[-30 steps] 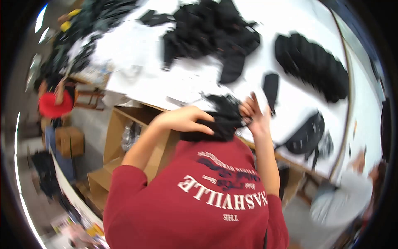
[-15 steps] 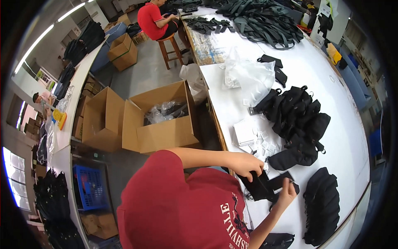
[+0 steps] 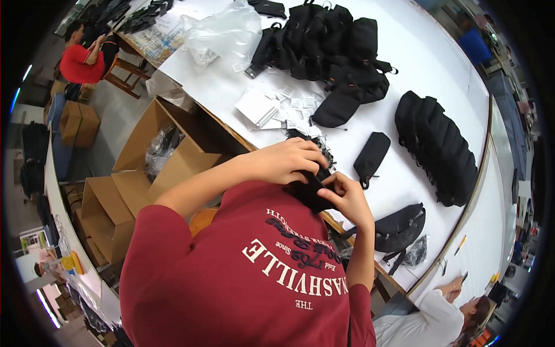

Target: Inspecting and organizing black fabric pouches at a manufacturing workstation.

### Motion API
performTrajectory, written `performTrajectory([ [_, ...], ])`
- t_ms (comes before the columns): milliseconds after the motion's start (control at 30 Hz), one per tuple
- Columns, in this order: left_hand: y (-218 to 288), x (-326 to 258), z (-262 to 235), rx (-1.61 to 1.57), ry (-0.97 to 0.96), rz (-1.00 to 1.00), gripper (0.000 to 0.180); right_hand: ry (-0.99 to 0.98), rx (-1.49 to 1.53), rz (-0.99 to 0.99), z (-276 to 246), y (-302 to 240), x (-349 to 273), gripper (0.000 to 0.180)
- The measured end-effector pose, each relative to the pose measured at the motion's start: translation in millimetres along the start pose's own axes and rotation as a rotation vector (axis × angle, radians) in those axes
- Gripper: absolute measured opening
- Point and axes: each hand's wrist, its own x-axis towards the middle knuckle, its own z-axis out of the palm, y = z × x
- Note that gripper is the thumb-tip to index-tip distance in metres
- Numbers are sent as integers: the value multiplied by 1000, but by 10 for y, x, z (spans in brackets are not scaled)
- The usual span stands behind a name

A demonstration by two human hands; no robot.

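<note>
Head view shows our left hand (image 3: pixel 283 162) and right hand (image 3: pixel 346 199) pinched shut on a small black fabric pouch (image 3: pixel 309 191), held at the white counter (image 3: pixel 404 75) edge. We should probably keep fingertips close and the fabric taut; its detail is unclear.

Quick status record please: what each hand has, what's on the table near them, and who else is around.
left hand: gripping the small black pouch from above
right hand: pinching the same pouch from the other side
white table: heap of black bags, row of stacked black bags, single narrow black pouch, white paper tags, clear plastic bags
floor at left: open cardboard boxes
others: seated person in red; person in white
</note>
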Motion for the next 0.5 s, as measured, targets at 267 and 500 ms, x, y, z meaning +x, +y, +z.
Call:
performTrajectory([
  [267,-1544,0,362,78,290,-653,27,64,-28,13,103,133,-14,27],
  [500,-2264,-214,703,653,37,-710,32,342,-75,-36,88,293,-142,31],
])
